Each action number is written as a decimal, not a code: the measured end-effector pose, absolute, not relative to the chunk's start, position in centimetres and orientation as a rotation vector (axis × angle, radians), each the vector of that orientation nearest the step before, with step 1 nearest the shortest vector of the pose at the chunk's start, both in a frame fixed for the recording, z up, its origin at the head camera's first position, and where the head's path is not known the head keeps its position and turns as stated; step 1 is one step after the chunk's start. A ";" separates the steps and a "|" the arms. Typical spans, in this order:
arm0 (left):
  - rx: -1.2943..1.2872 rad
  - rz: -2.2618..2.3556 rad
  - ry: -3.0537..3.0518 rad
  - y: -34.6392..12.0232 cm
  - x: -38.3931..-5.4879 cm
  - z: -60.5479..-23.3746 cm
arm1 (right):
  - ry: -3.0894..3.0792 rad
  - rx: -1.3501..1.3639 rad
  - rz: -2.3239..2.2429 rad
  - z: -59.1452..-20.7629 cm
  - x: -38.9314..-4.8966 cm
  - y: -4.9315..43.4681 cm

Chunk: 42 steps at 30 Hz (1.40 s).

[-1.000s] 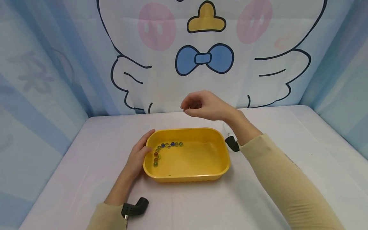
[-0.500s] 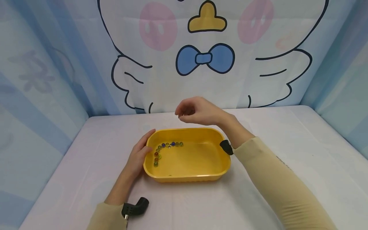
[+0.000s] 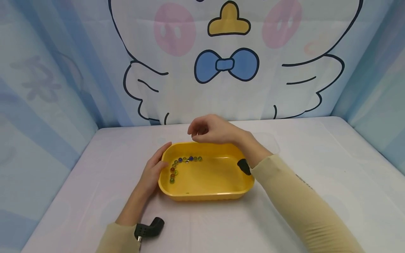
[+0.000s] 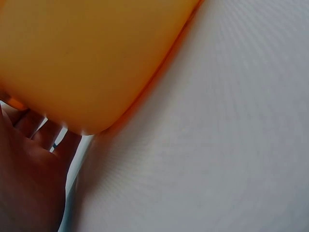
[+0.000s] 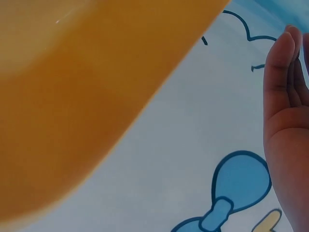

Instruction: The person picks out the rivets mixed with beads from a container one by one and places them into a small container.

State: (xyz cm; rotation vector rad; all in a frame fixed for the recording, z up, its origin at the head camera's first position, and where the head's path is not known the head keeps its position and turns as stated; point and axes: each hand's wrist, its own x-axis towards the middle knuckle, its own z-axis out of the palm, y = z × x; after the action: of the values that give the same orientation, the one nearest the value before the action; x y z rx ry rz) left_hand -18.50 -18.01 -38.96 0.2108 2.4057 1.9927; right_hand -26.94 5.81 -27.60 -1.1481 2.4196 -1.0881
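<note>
In the head view a yellow plastic tub (image 3: 209, 177) with rounded corners sits on the table. Several glass marbles (image 3: 172, 169), greenish, blue and reddish-brown, line its left and back inside edges. My left hand (image 3: 147, 177) grips the left end, thumb over the rim and fingers outside. The left wrist view shows fingers behind the tub wall (image 4: 96, 72). Above the back rim hovers my right hand (image 3: 215, 130), fingers curled towards the thumb; I cannot tell whether anything is between the fingertips. Only part of that hand (image 5: 287, 130) shows in the right wrist view.
A white cloth covers the table (image 3: 95, 196). Behind the right forearm lies a faint, clear, round-edged thing (image 3: 270, 140). A printed curtain (image 3: 226, 95) hangs behind the table. Each wrist carries a black camera mount (image 3: 150, 228).
My right hand has come down and towards the left, from behind the tub to just over its back rim. My left hand, the tub and the marbles stay as they were.
</note>
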 end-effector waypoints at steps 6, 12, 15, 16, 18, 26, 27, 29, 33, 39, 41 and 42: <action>0.210 1.993 2.408 -18.0 -18.5 -39.0 | 2.403 -1.163 -1.049 -28.3 -27.1 5.3; 0.196 1.995 2.410 -18.1 -18.4 -39.0 | 2.397 -1.158 -0.977 -29.2 -27.1 4.7; 0.196 1.995 2.409 -18.1 -18.4 -39.1 | 2.394 -1.146 -0.949 -29.8 -27.1 4.6; 0.199 1.994 2.409 -18.1 -18.4 -39.1 | 2.392 -1.144 -0.947 -30.0 -27.2 4.6; 0.203 1.995 2.409 -18.1 -18.4 -39.1 | 2.388 -1.145 -0.938 -30.3 -27.2 4.6; 0.222 1.999 2.412 -18.2 -18.5 -39.2 | 2.363 -1.152 -0.854 -31.0 -27.2 4.0; 0.223 1.999 2.412 -18.2 -18.5 -39.2 | 2.361 -1.157 -0.837 -31.1 -27.2 3.9; 0.224 2.000 2.412 -18.2 -18.6 -39.2 | 2.356 -1.168 -0.807 -31.2 -27.2 3.7; 0.226 1.991 2.418 -18.2 -18.6 -39.1 | 2.354 -1.175 -0.750 -31.4 -27.2 3.4; 0.220 1.980 2.422 -18.2 -18.6 -39.1 | 2.341 -1.199 -0.706 -31.6 -27.1 3.1; 0.220 1.984 2.419 -18.2 -18.7 -39.1 | 2.332 -1.204 -0.697 -31.6 -27.0 3.0; 0.222 1.987 2.417 -18.2 -18.7 -39.2 | 2.328 -1.204 -0.691 -31.6 -27.0 2.9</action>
State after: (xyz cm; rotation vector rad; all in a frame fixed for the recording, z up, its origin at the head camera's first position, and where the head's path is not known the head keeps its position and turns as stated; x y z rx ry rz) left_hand -18.68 -18.17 -39.18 0.2216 2.4168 1.9870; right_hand -26.99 2.93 -31.60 -1.2036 2.3283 -0.6909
